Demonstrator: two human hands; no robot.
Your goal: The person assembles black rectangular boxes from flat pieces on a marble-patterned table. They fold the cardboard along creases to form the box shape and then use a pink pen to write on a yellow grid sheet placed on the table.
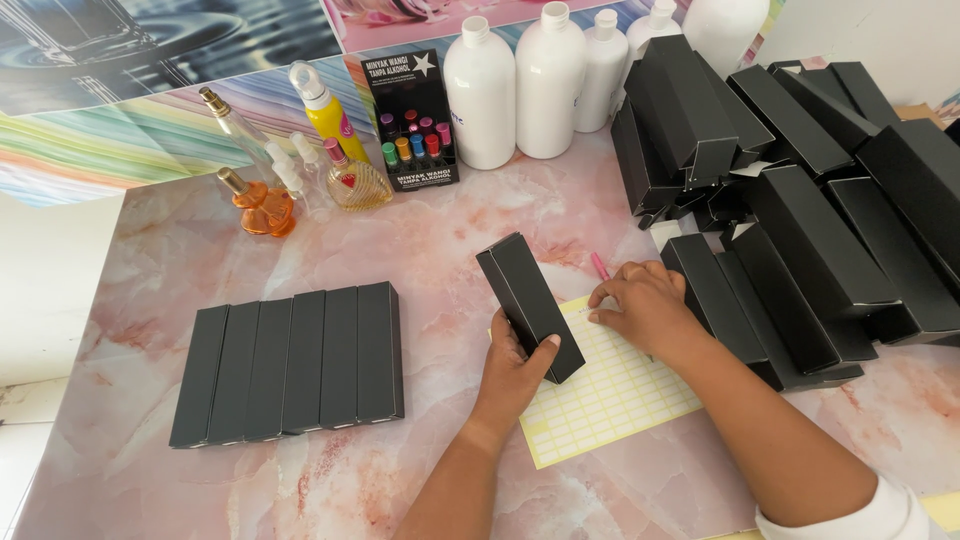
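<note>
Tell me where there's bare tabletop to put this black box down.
Bare pink marble-look tabletop lies between the row of flat black boxes, the small glass perfume bottles and the black box in the left hand. The near left edge is also bare. The right side is crowded with a heap of black boxes; the right hand rests on the yellow label sheet.

left hand [515, 372] around black box [530, 305], right hand [645, 305] seemingly on label sheet [610, 395]

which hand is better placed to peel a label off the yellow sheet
Right. The right hand already rests fingertips on the yellow label sheet, while the left hand has its grip on the black box.
</note>
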